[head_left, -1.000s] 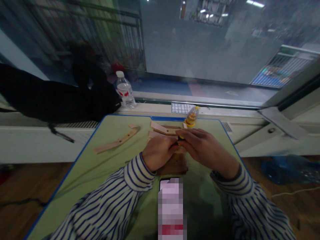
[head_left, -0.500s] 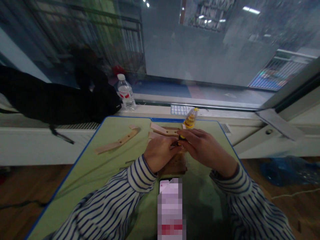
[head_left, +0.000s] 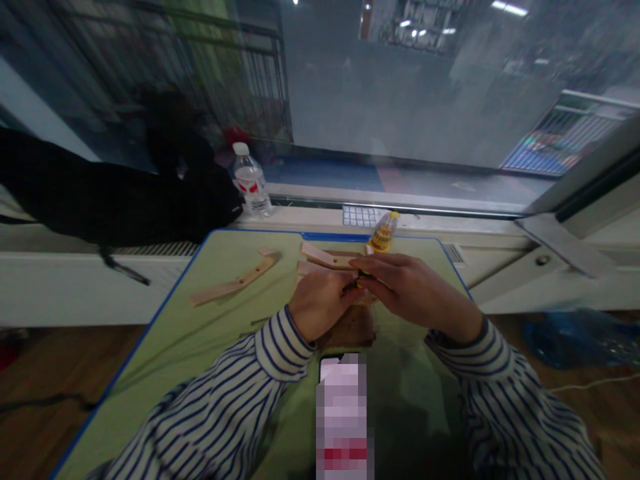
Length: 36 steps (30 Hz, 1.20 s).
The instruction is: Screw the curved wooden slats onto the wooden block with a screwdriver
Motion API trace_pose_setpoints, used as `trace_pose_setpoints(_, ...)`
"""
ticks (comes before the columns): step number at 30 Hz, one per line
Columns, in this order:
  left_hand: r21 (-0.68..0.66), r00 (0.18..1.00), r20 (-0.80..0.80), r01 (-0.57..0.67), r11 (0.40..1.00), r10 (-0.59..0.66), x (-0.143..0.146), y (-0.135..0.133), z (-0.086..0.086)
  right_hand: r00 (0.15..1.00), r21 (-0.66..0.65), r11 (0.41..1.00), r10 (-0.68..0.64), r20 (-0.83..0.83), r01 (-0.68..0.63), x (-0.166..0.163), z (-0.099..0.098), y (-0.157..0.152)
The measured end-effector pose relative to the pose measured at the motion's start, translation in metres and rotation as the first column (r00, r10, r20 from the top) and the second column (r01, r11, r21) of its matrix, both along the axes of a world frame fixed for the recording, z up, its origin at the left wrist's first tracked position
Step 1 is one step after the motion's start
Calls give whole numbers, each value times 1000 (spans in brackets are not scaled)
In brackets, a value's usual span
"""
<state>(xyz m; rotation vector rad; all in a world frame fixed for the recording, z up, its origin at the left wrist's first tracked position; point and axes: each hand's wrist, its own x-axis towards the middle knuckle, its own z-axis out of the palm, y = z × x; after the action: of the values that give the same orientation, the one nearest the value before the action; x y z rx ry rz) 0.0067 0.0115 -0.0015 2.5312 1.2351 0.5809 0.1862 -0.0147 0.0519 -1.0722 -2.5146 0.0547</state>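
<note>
My right hand (head_left: 420, 293) pinches a small black-and-yellow tool (head_left: 364, 274) between thumb and fingers; its tip is hidden. Close against it, my left hand (head_left: 320, 301) is closed over a pale wooden piece (head_left: 306, 269), and its fingertips are mostly out of sight. Just beyond my hands lies an angled wooden strip (head_left: 320, 255) with a hole showing. Under and in front of them is a brown wooden block (head_left: 350, 328). Another bent wooden strip with holes (head_left: 243, 280) rests on the left side of the table.
The green table (head_left: 165, 353) has a blue edge. A phone (head_left: 343, 407) lies near me. At the back stand a yellow-capped bottle (head_left: 383, 233) and, on the sill, a water bottle (head_left: 253, 181). A black bag or garment (head_left: 125, 200) covers the left sill. Thin metal rods (head_left: 256, 328) lie by my left sleeve.
My right hand has turned slightly around the tool, its fingers now further over the handle. My left hand stays in place. The view has shifted a little.
</note>
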Motion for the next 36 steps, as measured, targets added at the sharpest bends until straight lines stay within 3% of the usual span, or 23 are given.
trace_pose_setpoints(28, -87, 989, 86, 126, 988, -118, -2, 1, 2, 989, -12, 990, -143, 31, 144, -8, -8, -8)
trace_pose_setpoints(36, -63, 997, 50, 55, 996, -52, -2, 0, 4, 990, -25, 990, -135, 37, 136, -10, -4, -9)
